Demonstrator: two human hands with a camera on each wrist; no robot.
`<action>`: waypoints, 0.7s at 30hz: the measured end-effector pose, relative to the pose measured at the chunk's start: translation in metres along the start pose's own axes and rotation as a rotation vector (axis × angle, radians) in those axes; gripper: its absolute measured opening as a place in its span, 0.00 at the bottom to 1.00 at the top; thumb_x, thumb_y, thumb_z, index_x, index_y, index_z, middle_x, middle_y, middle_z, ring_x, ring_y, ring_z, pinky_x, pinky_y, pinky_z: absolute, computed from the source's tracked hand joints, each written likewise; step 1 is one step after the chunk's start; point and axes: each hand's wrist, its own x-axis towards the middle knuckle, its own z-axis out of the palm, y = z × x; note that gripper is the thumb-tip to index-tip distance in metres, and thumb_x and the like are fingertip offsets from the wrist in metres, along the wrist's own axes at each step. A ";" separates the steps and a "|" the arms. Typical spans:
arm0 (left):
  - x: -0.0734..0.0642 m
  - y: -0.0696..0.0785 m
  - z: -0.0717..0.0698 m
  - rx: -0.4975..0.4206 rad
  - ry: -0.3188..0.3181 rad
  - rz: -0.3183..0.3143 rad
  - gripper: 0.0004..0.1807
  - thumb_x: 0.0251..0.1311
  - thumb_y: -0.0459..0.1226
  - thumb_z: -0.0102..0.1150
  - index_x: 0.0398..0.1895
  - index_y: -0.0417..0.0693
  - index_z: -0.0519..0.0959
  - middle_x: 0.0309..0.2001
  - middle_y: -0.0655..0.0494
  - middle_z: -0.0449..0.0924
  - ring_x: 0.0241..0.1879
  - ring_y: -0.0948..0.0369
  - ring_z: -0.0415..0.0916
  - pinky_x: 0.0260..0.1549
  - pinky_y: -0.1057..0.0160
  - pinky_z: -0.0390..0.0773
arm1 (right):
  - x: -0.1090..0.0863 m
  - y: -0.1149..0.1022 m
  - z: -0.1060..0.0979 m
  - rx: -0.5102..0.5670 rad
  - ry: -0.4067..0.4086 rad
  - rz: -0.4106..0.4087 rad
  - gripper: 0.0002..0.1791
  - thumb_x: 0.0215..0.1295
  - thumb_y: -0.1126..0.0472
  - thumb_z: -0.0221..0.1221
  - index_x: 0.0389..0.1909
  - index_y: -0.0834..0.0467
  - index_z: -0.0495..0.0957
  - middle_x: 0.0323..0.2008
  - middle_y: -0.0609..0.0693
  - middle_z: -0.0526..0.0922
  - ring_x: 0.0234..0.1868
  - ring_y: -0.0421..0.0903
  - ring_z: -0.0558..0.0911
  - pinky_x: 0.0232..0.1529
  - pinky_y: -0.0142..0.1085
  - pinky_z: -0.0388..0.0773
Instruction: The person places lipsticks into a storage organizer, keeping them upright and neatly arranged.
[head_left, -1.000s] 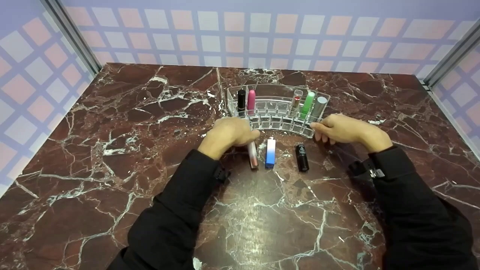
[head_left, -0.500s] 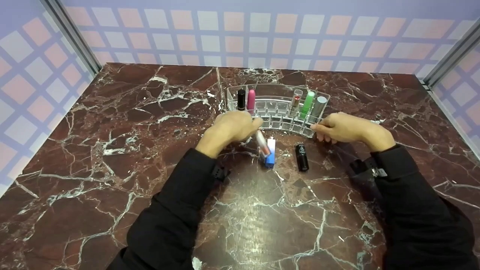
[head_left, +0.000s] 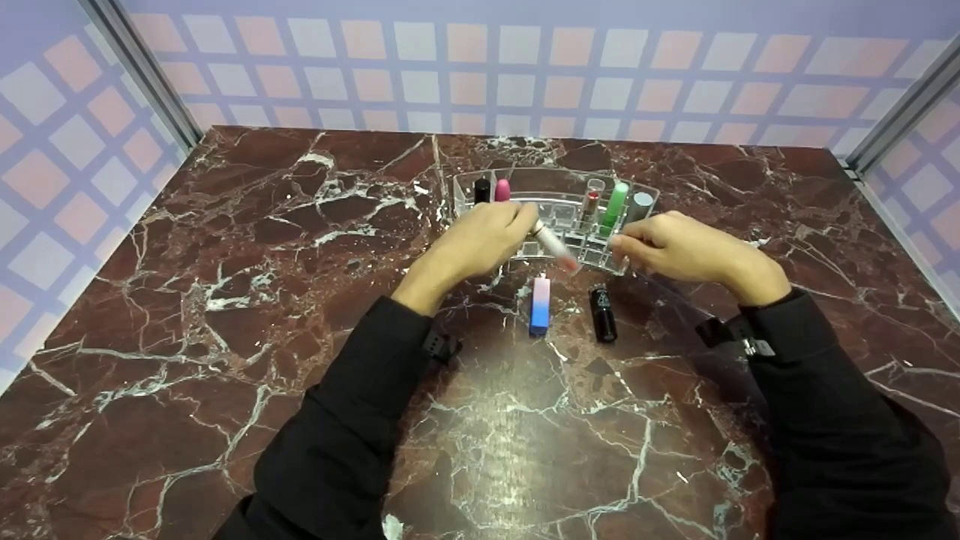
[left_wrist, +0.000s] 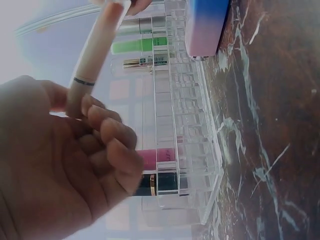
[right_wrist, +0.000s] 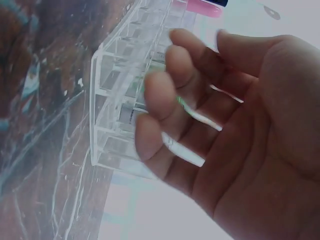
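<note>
My left hand (head_left: 484,238) pinches a lip gloss tube (head_left: 555,244) by its pale cap end. The tube slants down to the right, in front of the clear acrylic lipstick organizer (head_left: 529,249). In the left wrist view, the tube (left_wrist: 100,47) sits between thumb and index finger, its reddish end close to my other hand's fingertips. My right hand (head_left: 675,244) is at the organizer's front right corner. In the right wrist view, its loosely bent fingers (right_wrist: 159,95) hold nothing. The organizer bears a black lipstick, a pink one (head_left: 502,189), a clear-capped one, a green tube (head_left: 615,206) and a grey one.
On the marbled table (head_left: 337,450), a pink-to-blue box (head_left: 540,306) and a black lipstick tube (head_left: 603,315) lie in front of the organizer. Tiled-pattern panels (head_left: 472,75) enclose the back and sides.
My left hand has lifted the lip gloss tube off the table and carried it up and right, toward the organizer. My right hand has shifted slightly up and left.
</note>
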 end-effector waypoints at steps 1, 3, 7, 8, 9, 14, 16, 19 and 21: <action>0.000 0.000 0.000 -0.019 0.009 0.018 0.24 0.83 0.54 0.31 0.37 0.52 0.73 0.23 0.62 0.62 0.18 0.66 0.54 0.16 0.68 0.57 | 0.001 -0.001 0.000 -0.001 0.017 -0.007 0.22 0.83 0.49 0.49 0.38 0.60 0.82 0.25 0.53 0.80 0.23 0.44 0.77 0.30 0.38 0.78; 0.000 0.001 0.001 -0.043 0.025 0.048 0.24 0.83 0.54 0.31 0.40 0.51 0.73 0.25 0.62 0.62 0.19 0.65 0.55 0.17 0.68 0.58 | 0.002 -0.002 0.001 -0.005 0.057 -0.032 0.21 0.84 0.49 0.48 0.39 0.61 0.80 0.24 0.53 0.79 0.22 0.43 0.75 0.29 0.38 0.77; 0.002 0.001 0.002 -0.067 0.035 0.097 0.23 0.83 0.53 0.32 0.45 0.48 0.73 0.27 0.61 0.62 0.20 0.66 0.55 0.19 0.68 0.59 | 0.003 -0.006 0.001 0.000 0.132 -0.076 0.20 0.84 0.48 0.47 0.41 0.59 0.79 0.24 0.49 0.77 0.23 0.43 0.75 0.28 0.37 0.76; 0.002 0.001 0.003 -0.075 0.036 0.105 0.23 0.84 0.53 0.32 0.47 0.47 0.73 0.27 0.61 0.62 0.21 0.66 0.55 0.19 0.68 0.59 | 0.003 -0.006 0.001 0.003 0.145 -0.090 0.20 0.84 0.48 0.47 0.42 0.59 0.79 0.24 0.48 0.77 0.23 0.43 0.76 0.28 0.37 0.75; 0.002 0.001 0.003 -0.081 0.038 0.114 0.23 0.84 0.52 0.32 0.48 0.47 0.73 0.27 0.61 0.62 0.21 0.66 0.55 0.19 0.68 0.59 | 0.003 -0.007 0.001 0.006 0.155 -0.100 0.19 0.84 0.49 0.47 0.42 0.58 0.79 0.24 0.47 0.76 0.23 0.43 0.75 0.27 0.37 0.75; 0.003 0.002 0.005 -0.094 0.042 0.145 0.20 0.84 0.52 0.34 0.49 0.50 0.73 0.28 0.61 0.62 0.22 0.66 0.55 0.20 0.68 0.59 | 0.003 -0.007 0.001 -0.002 0.178 -0.183 0.15 0.82 0.52 0.51 0.48 0.57 0.82 0.25 0.46 0.77 0.21 0.41 0.73 0.23 0.34 0.72; 0.003 0.002 0.005 -0.095 0.034 0.157 0.20 0.83 0.52 0.34 0.48 0.51 0.73 0.28 0.61 0.62 0.22 0.66 0.56 0.20 0.68 0.60 | 0.004 -0.007 0.002 -0.007 0.181 -0.217 0.13 0.81 0.53 0.53 0.50 0.55 0.82 0.27 0.45 0.79 0.20 0.41 0.72 0.22 0.33 0.71; 0.003 0.004 0.007 -0.096 0.020 0.175 0.20 0.83 0.52 0.35 0.49 0.50 0.74 0.28 0.61 0.62 0.22 0.66 0.56 0.21 0.67 0.61 | 0.004 -0.007 0.002 -0.001 0.186 -0.242 0.10 0.80 0.54 0.56 0.51 0.53 0.83 0.29 0.42 0.82 0.19 0.41 0.71 0.20 0.32 0.69; 0.004 0.004 0.007 -0.098 0.015 0.185 0.20 0.83 0.51 0.35 0.49 0.50 0.74 0.28 0.60 0.62 0.22 0.65 0.57 0.21 0.67 0.62 | 0.004 -0.007 0.003 -0.001 0.188 -0.251 0.10 0.79 0.55 0.56 0.51 0.53 0.83 0.30 0.42 0.83 0.18 0.42 0.71 0.19 0.32 0.68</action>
